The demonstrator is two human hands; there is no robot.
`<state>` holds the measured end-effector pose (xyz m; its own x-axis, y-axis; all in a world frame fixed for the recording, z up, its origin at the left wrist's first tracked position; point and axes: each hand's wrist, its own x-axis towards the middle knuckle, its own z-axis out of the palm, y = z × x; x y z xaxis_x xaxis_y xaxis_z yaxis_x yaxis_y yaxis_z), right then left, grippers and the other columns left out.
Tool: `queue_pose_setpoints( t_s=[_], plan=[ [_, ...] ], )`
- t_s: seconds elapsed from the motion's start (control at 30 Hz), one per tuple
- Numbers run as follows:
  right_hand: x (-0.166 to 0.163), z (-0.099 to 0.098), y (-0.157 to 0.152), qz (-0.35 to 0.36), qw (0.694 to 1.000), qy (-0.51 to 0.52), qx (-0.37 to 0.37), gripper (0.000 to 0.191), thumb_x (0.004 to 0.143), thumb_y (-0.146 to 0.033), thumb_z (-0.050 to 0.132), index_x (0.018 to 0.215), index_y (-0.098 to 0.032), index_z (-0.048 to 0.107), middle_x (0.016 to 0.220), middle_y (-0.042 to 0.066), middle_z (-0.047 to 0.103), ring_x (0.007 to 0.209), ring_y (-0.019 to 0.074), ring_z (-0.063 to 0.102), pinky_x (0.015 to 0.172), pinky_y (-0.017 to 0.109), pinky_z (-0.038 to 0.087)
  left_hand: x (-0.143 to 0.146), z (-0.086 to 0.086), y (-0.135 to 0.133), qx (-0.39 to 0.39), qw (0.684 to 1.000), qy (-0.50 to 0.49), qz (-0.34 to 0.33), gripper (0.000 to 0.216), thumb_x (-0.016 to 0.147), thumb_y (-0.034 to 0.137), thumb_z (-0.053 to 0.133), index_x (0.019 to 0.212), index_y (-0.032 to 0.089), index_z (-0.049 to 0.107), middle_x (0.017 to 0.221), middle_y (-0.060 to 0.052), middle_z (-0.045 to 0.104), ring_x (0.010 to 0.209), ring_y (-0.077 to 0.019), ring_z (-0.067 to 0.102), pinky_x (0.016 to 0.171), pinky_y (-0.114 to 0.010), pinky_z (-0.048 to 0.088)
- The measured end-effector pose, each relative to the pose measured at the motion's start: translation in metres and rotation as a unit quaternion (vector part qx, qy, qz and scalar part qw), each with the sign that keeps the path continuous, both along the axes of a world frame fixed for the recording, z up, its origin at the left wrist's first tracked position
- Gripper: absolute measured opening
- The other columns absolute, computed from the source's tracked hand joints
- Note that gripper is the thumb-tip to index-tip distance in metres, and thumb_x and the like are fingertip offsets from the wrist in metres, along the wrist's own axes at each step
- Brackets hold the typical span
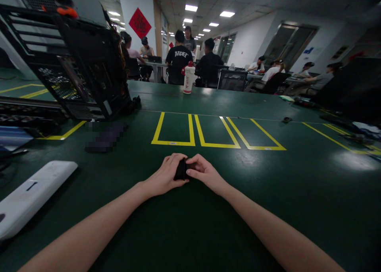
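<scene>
A small black object (180, 170) with a flat right face sits between my two hands, low over the green table (190, 232). My left hand (163, 176) is closed around its left side, thumb below and fingers over the top. From the right, the thumb and bent fingers of my right hand (206, 176) press together at its right face. Whether the right fingertips hold a separate small part cannot be made out. Much of the black object is covered by fingers, and its exact kind does not show.
Yellow tape outlines (173, 143) mark the table beyond my hands. An opened black computer case (80, 65) stands at left, near a white elongated device (38, 196). A white bottle with a red top (188, 79) stands at the far edge; a small black round piece (286, 120) lies right. People sit beyond.
</scene>
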<state>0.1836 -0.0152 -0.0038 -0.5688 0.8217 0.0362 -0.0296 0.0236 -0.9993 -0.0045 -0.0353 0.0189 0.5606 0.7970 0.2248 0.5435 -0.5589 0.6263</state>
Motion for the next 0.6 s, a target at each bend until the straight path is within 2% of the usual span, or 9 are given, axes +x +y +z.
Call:
queue_pose_setpoints(
  t_s=[0.27, 0.37, 0.47, 0.6],
  plan=[
    [-0.0013, 0.0042, -0.0036, -0.013, 0.999, -0.035, 0.019, 0.029, 0.076, -0.026, 0.056, 0.103, -0.022, 0.045, 0.105, 0.003, 0.050, 0.100, 0.0174, 0.052, 0.088, 0.037, 0.043, 0.0001, -0.0008, -0.0002, -0.006, 1.000, -0.003, -0.001, 0.054, 0.075, 0.027, 0.059, 0.120, 0.026, 0.030, 0.118, -0.007, 0.042, 0.108, -0.0254, 0.043, 0.088, -0.044, 0.040],
    [0.0000, 0.0038, -0.0026, 0.016, 1.000, -0.018, 0.018, 0.028, 0.075, -0.024, 0.057, 0.101, -0.021, 0.046, 0.105, 0.003, 0.050, 0.100, 0.0175, 0.053, 0.088, 0.038, 0.044, 0.0007, -0.0013, 0.0003, 0.000, 1.000, -0.002, 0.000, 0.053, 0.075, 0.026, 0.059, 0.120, 0.026, 0.030, 0.117, -0.007, 0.042, 0.107, -0.0252, 0.043, 0.089, -0.044, 0.038],
    [0.0008, 0.0011, -0.0004, 0.037, 0.999, 0.013, 0.004, 0.036, 0.069, -0.021, 0.064, 0.098, -0.022, 0.044, 0.105, 0.002, 0.049, 0.102, 0.0172, 0.052, 0.090, 0.038, 0.042, 0.0008, -0.0014, 0.0006, 0.005, 1.000, -0.001, -0.002, 0.052, 0.076, 0.026, 0.058, 0.119, 0.026, 0.030, 0.116, -0.008, 0.043, 0.107, -0.0260, 0.044, 0.089, -0.046, 0.038],
    [-0.0007, -0.0007, 0.0002, 0.011, 1.000, 0.005, 0.007, 0.029, 0.071, -0.025, 0.062, 0.095, -0.022, 0.046, 0.101, 0.002, 0.049, 0.096, 0.0162, 0.054, 0.084, 0.036, 0.045, 0.0004, -0.0015, 0.0009, 0.002, 1.000, -0.001, -0.003, 0.052, 0.075, 0.026, 0.059, 0.119, 0.026, 0.031, 0.116, -0.008, 0.043, 0.106, -0.0262, 0.044, 0.088, -0.046, 0.038]
  ],
)
